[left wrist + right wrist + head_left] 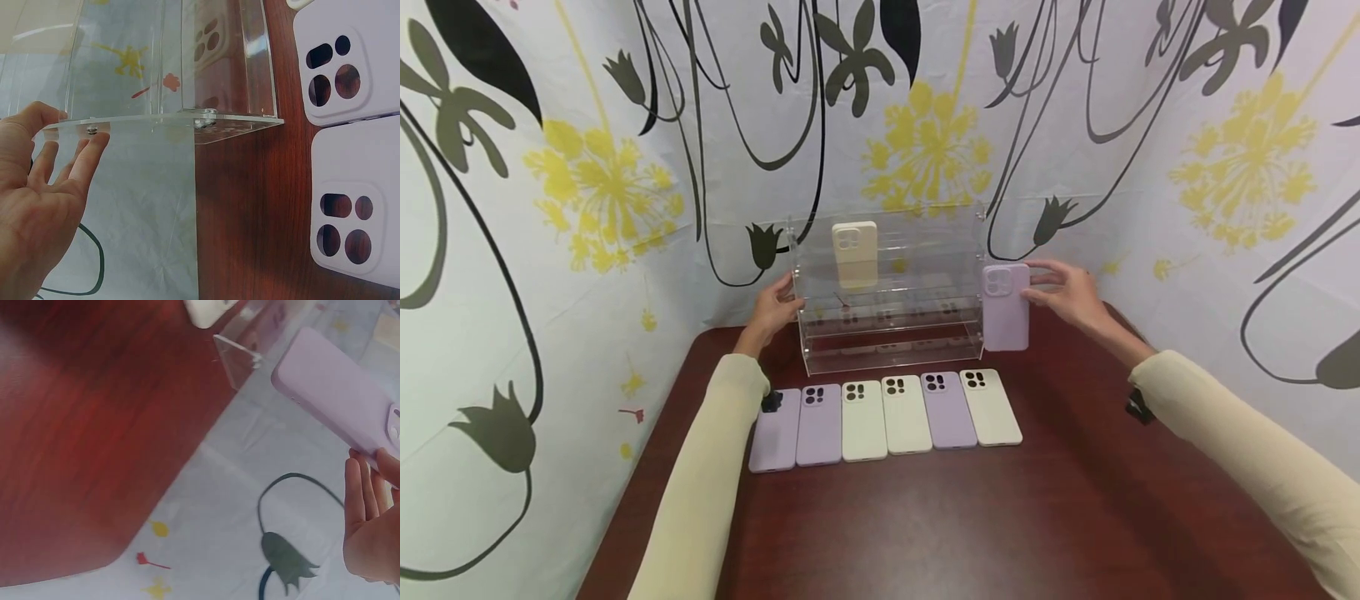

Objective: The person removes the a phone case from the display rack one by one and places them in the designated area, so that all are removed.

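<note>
A clear acrylic tiered display stand (891, 362) stands at the back of the table, with one cream phone case (857, 265) upright on an upper tier. My left hand (772, 310) pinches the stand's left side panel (156, 118), thumb on one face and fingers on the other. Beyond the right side of the stand, my right hand (1070, 293) holds a lilac phone case (1006, 312) upright by its edge, between thumb and fingers. The right wrist view shows this case tilted, its camera cutouts near the hand.
In front of the stand several phone cases lie in a row, lilac ones (820, 429) and cream ones (865, 425). They rest on a dark red-brown table (925, 533). Patterned cloth (737, 125) hangs behind and at both sides.
</note>
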